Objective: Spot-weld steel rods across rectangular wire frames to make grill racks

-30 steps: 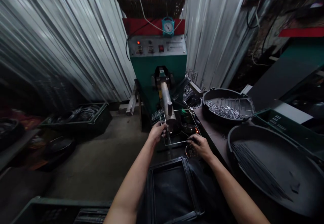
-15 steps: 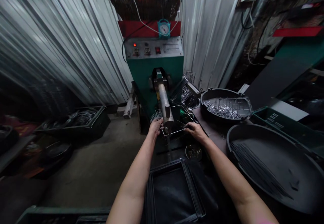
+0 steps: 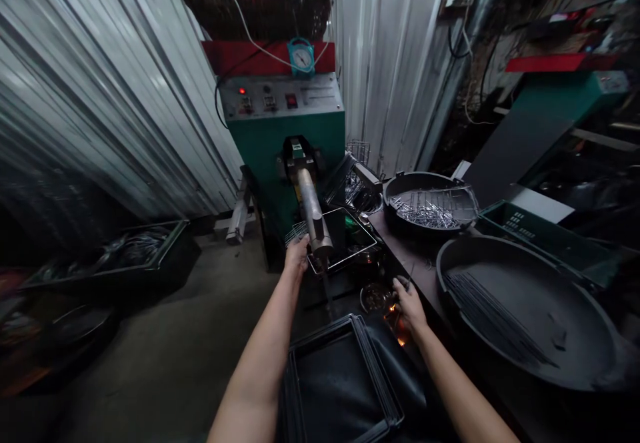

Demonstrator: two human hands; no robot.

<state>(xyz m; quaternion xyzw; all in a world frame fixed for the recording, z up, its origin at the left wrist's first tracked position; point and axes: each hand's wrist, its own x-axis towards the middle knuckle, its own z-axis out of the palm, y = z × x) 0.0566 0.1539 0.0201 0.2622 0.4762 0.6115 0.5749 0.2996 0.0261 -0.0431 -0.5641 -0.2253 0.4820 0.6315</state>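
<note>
My left hand (image 3: 298, 256) is closed on the left side of a wire frame (image 3: 351, 255), where a mesh of thin wires shows. The frame sits around the end of a thick metal machine arm (image 3: 312, 211) on a green machine (image 3: 280, 129). Lower right, my right hand (image 3: 411, 304) is away from the frame, its fingers closed round a thin dark wire (image 3: 411, 272). Orange sparks (image 3: 393, 308) glow just left of that hand. Closer to me lies a stack of dark rectangular wire frames (image 3: 369, 363), on black material.
On the right stand a round pan (image 3: 500, 246) with long dark rods and another pan (image 3: 387, 203) with short shiny wires. A small bowl (image 3: 369, 304) sits before the machine. A green crate (image 3: 170, 246) is at left. Corrugated metal wall (image 3: 125, 63) stands behind.
My right hand has left the frame's right side and moved down and right, toward me. Orange sparks have appeared beside it. My left hand still grips the frame. The view has shifted slightly right.
</note>
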